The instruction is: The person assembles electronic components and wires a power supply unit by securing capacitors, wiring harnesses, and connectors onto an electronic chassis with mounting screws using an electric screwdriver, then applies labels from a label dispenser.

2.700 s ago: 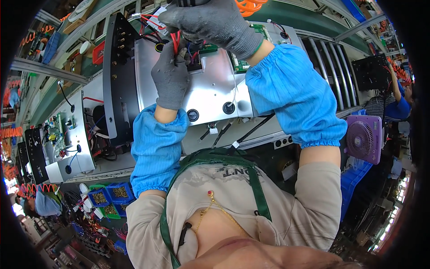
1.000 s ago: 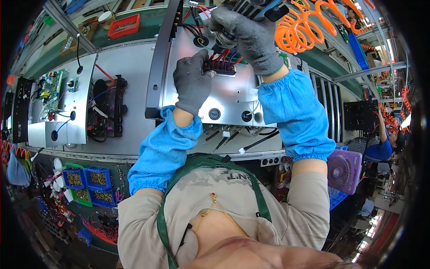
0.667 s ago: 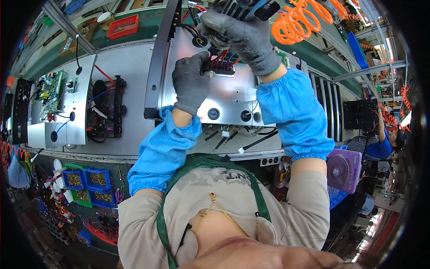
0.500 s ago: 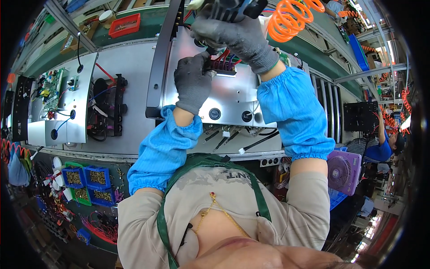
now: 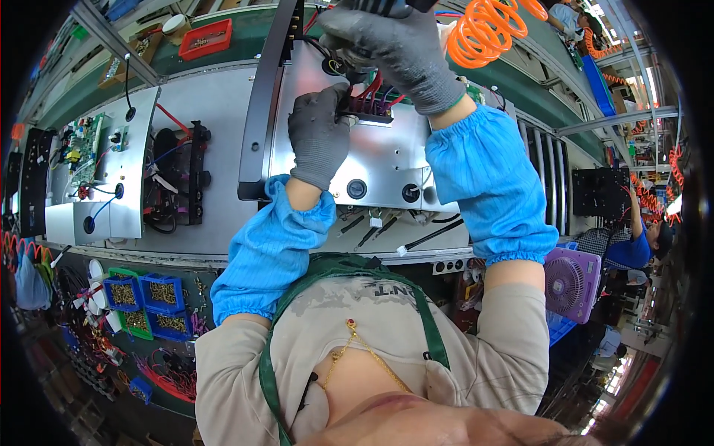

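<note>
A gray-gloved right hand (image 5: pixel 398 52) grips a dark power driver (image 5: pixel 381 7) near a long black terminal block (image 5: pixel 370 117) — lying left-to-right on a silver metal panel (image 5: pixel 379 160), just right of the nearer, gray-gloved left hand (image 5: pixel 320 135) — whose grasp is unclear.

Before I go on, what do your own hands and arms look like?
The left hand and right hand wear dark grey gloves with knitted cuffs. Above them are bright blue, loosely wrinkled sleeve covers, gathered at the elbow ends, then beige shirt sleeves.

Left hand (image 5: pixel 318 132) curled, right hand (image 5: pixel 405 59) clenched
</note>
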`<state>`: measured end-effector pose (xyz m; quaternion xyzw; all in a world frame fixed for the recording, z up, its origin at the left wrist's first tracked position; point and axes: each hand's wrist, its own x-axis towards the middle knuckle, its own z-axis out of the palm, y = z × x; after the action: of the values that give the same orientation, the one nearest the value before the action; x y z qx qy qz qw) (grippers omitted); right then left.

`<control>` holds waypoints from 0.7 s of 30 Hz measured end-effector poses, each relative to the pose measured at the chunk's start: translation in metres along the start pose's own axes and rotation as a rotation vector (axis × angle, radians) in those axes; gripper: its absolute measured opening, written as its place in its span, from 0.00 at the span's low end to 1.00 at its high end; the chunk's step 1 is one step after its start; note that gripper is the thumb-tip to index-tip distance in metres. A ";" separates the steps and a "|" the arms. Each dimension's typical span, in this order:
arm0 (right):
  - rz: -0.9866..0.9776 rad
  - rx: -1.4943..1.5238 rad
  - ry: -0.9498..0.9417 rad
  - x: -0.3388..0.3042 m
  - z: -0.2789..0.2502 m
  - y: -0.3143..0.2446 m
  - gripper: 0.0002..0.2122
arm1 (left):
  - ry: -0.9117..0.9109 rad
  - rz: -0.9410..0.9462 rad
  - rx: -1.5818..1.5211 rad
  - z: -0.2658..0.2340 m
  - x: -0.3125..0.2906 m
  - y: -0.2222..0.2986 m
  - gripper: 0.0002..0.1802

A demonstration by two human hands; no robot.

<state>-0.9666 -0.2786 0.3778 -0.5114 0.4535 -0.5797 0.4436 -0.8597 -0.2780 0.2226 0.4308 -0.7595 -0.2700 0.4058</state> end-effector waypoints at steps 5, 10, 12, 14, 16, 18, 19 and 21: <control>-0.024 0.084 0.124 0.004 -0.012 0.006 0.07 | -0.024 -0.026 -0.005 -0.003 0.001 0.006 0.23; -0.217 0.050 0.057 0.011 -0.020 0.020 0.08 | -0.032 -0.034 0.049 -0.003 0.002 0.008 0.25; 0.059 0.107 0.031 0.004 -0.018 0.009 0.09 | -0.031 -0.076 0.033 -0.002 0.001 0.006 0.23; 0.111 0.107 0.009 0.002 -0.012 0.000 0.09 | -0.014 -0.048 -0.017 -0.001 -0.001 0.001 0.23; 0.143 0.063 -0.051 0.005 -0.013 0.002 0.09 | -0.025 -0.044 -0.036 0.002 -0.002 -0.005 0.22; 0.128 0.084 -0.031 -0.001 -0.008 -0.005 0.09 | -0.034 -0.044 -0.054 0.003 -0.002 -0.005 0.21; 0.113 0.105 -0.012 -0.003 -0.006 -0.007 0.08 | -0.013 -0.031 -0.068 0.002 -0.002 -0.003 0.20; 0.065 0.074 -0.008 0.003 -0.013 0.009 0.09 | 0.008 -0.019 -0.083 0.001 -0.001 -0.001 0.19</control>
<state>-0.9793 -0.2829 0.3685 -0.4818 0.4465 -0.5793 0.4827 -0.8601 -0.2772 0.2206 0.4219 -0.7418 -0.3036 0.4238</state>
